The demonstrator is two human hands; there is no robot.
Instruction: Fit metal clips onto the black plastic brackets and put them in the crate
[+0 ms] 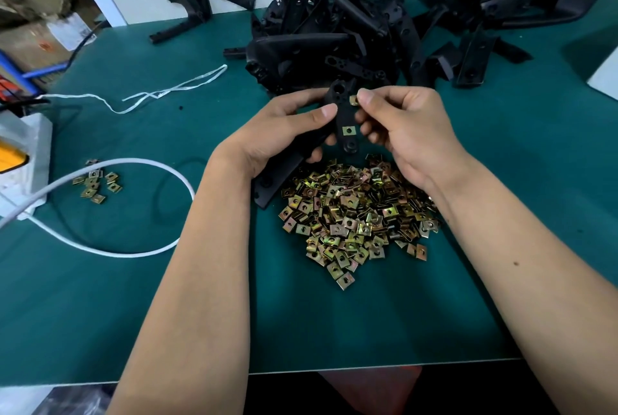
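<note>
We hold the bracket [341,113] above the surface [167,297] in our left hand [284,127], its long axis running up and away. Our right hand [401,127] pinches a clip [353,100] at the bracket's right edge, just above one clip [348,129] already fitted.

Matt black bracket [337,113], seemingly plastic
</note>
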